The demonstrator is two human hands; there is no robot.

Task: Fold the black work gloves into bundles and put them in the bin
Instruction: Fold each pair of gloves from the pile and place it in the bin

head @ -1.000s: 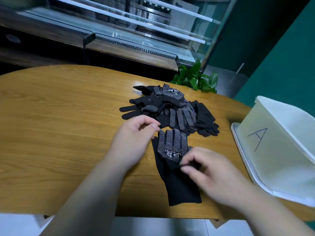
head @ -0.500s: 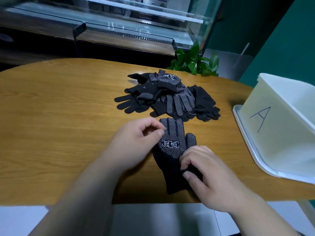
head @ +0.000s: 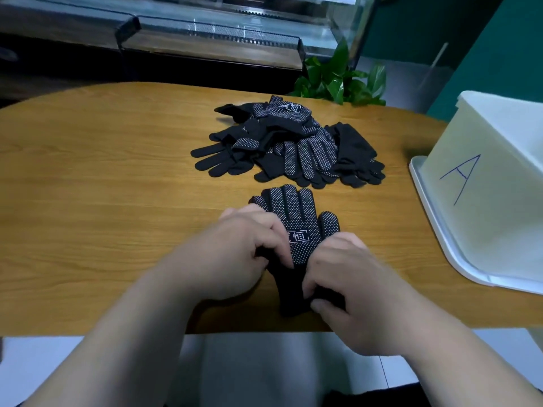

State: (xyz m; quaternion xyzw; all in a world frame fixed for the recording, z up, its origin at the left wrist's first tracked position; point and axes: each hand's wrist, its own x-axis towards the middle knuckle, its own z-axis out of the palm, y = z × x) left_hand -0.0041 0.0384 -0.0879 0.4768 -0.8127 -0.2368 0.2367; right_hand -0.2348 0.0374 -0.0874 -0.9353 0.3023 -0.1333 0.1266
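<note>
A black work glove [head: 296, 214] with white grip dots lies flat near the table's front edge, fingers pointing away from me; another glove seems to lie under it. My left hand [head: 244, 251] grips its left side at the palm, fingers curled over the edge. My right hand [head: 346, 286] pinches the cuff end at the lower right. A loose pile of black gloves [head: 291, 145] sits just behind. The white bin [head: 482, 207], marked with a blue letter A, stands at the right on its lid.
The wooden table [head: 102, 186] has a rounded far edge and bare surface to the left. A green plant [head: 338, 77] stands behind the pile. A glass display case [head: 205, 30] runs along the back. The bin's lid rim [head: 435, 230] juts toward the glove.
My left hand has moved down from the glove's fingertips to its palm side and taken hold. My right hand stays on the cuff. The view has tilted down.
</note>
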